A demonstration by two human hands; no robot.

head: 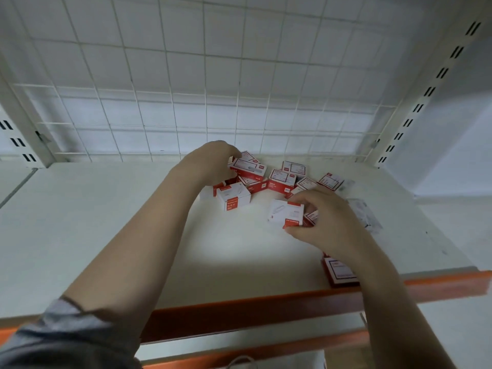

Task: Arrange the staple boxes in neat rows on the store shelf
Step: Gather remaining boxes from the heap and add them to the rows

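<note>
Red-and-white cardboard staple boxes [277,179] lie in a loose heap toward the back middle of the pale, matt store shelf [106,222], none yet in a row. In the head view, the only one, the left hand [213,162] reaches into the heap's far left side, fingers curled over the top of a tilted box [246,166]; whether it truly grips that box I cannot tell. The right hand [327,222] pinches a small white box with a red edge [286,215], thumb on the near side and fingers along the far side, just in front of the heap.

To do this step well, I judge the held box should be set flat and square to the orange front lip [266,304], with each next one butted against it. The cartons look light, stiff and sharp-cornered, so they should slide and align easily. A white wire grid [213,75] backs the shelf; another box [339,272] sits near the lip under the right wrist.
</note>
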